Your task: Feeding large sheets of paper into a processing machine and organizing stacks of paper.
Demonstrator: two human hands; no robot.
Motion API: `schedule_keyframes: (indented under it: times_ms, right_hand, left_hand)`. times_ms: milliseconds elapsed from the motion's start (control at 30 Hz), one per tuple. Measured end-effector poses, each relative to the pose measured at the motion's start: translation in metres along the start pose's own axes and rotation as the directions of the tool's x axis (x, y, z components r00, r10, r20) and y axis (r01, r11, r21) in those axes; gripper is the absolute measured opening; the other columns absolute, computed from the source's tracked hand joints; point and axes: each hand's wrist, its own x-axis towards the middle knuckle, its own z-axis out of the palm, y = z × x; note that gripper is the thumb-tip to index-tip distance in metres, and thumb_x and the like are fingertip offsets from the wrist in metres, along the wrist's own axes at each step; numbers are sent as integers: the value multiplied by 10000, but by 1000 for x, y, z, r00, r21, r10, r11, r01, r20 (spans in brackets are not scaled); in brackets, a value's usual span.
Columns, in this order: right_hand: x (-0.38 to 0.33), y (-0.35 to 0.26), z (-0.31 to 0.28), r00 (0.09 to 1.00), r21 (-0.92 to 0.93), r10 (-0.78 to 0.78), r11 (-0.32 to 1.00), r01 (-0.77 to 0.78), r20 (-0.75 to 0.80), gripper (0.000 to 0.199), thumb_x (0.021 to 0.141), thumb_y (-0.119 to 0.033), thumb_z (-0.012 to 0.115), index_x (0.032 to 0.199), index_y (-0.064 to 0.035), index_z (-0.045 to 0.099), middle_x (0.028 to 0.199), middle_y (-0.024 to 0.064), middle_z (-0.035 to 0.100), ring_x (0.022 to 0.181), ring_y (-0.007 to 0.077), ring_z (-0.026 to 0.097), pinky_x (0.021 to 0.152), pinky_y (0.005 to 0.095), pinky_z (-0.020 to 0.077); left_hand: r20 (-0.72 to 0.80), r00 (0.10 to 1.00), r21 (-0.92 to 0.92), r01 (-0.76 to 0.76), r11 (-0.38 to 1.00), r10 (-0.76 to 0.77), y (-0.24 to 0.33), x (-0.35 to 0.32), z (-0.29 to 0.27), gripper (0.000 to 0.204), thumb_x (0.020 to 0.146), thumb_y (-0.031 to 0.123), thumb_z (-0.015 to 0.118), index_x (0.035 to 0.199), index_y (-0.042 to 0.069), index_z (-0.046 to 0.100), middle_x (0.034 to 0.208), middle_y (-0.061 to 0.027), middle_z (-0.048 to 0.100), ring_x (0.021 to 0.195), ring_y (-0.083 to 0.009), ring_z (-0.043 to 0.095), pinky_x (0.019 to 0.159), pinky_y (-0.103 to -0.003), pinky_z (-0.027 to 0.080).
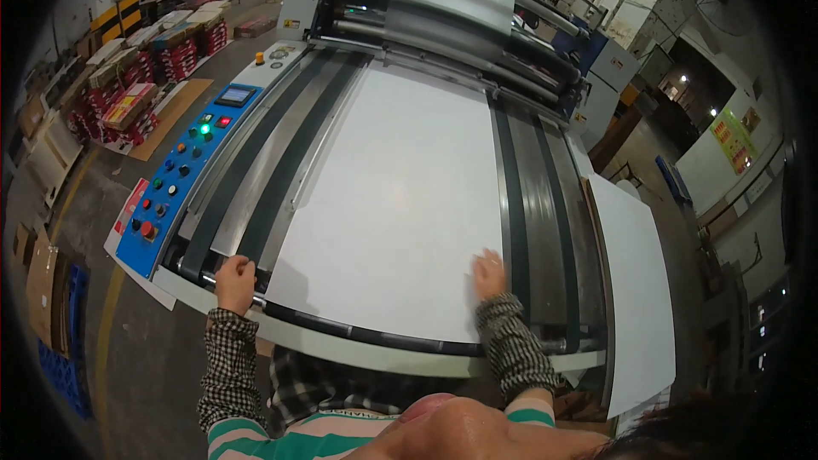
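Observation:
A large white sheet [396, 196] lies flat on the feed bed of a roller machine, its far end reaching toward the rollers. My left hand [234, 284] is over the near left corner of the bed, beside the sheet, with fingers curled together and nothing visible in them. Near the sheet's right edge is my right hand [488, 274], slightly blurred, its fingers loosely apart and holding nothing. Whether it touches the sheet I cannot tell. Dark green conveyor belts [518, 213] run along both sides of the sheet.
A blue control panel [192, 158] with buttons and a small screen borders the bed on the left. Rollers [452, 21] span the far end. To the right stands a stack of white sheets [635, 281]. Red-and-white stacks [128, 102] and a blue pallet [64, 366] are on the left floor.

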Motion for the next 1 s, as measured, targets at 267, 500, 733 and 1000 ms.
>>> schedule_keyframes:
  times_ms: [267, 500, 733, 1000]
  right_hand:
    - [-152, 148, -274, 507, -657, 598, -45, -752, -621, 354, 688, -273, 611, 990, -105, 536, 1040, 70, 522, 954, 240, 504, 781, 429, 416]
    - [-138, 114, -245, 366, -656, 880, 87, -750, -302, 228, 751, -106, 504, 977, -81, 521, 943, 158, 538, 935, 251, 500, 752, 379, 448]
    - [-83, -69, -57, 863, -208, 482, 869, -450, 149, 273, 688, -80, 411, 884, 74, 520, 926, 218, 526, 877, 338, 500, 814, 370, 378]
    - [-88, -158, 6, 993, 383, 72, 918, -102, 91, 201, 772, -122, 462, 823, 44, 564, 827, 197, 569, 780, 315, 536, 733, 360, 416]
  left_hand:
    - [-56, 989, 96, 143, 985, -138, -27, -23, -10, 174, 748, 110, 533, 803, -54, 548, 640, -103, 568, 573, -155, 555, 518, -273, 438]
    - [333, 941, 30, -78, 996, 64, 43, -59, 98, 242, 720, 200, 517, 833, -5, 580, 711, -147, 595, 669, -220, 588, 604, -312, 457]
    - [932, 308, -131, -199, 971, 189, 57, -171, 187, 386, 708, 264, 588, 1006, 26, 533, 930, -158, 575, 869, -253, 557, 756, -321, 433]
    - [798, 602, -90, 74, 993, 28, -8, -108, 75, 336, 691, 119, 496, 999, -11, 528, 838, -96, 590, 761, -161, 549, 689, -282, 432]
